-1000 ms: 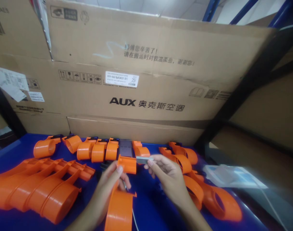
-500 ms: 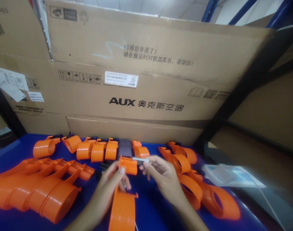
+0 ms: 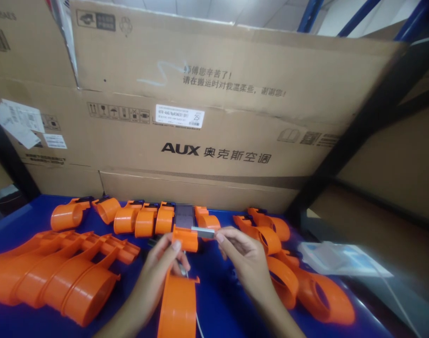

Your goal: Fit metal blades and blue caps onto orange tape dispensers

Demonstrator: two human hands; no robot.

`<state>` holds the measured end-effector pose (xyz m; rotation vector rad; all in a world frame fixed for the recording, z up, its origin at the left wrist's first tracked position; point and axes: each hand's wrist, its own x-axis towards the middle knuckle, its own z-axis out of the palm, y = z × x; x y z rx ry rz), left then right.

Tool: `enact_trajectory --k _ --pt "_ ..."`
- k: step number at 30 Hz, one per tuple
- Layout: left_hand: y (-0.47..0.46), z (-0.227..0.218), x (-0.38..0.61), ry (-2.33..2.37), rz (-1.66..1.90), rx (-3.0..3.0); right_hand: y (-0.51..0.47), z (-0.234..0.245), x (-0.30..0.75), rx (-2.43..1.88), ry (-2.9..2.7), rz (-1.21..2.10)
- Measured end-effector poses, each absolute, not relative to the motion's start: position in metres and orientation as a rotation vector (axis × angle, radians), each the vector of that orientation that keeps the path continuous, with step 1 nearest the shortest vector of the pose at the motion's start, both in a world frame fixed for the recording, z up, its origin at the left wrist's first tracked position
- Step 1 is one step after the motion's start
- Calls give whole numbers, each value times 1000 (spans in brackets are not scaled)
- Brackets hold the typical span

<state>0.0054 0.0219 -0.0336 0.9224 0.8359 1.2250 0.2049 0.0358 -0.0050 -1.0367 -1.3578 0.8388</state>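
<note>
— What's in each hand?

— The left hand (image 3: 161, 270) has its grip closed on one orange dispenser (image 3: 179, 291), near the table's (image 3: 221, 300) front edge. The right hand (image 3: 244, 260) pinches one small grey blade (image 3: 203, 231) against the dispenser's top.

— And around them?

— Five nested shells (image 3: 52, 274) by the left edge, perhaps six small pieces (image 3: 144, 220) along the back edge; blur makes that count unsure.

Soft, even light falls from overhead, and shadows are faint. The whole view is slightly hazy, smeared toward the right edge, where the plastic bag (image 3: 341, 259) blurs; straight lines bow outward.
</note>
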Motion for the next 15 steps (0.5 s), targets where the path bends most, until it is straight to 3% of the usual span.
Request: enact_trajectory --k 15 --pt "18 -31 5 899 1178 1119 31 -12 198 -944 -1480 843"
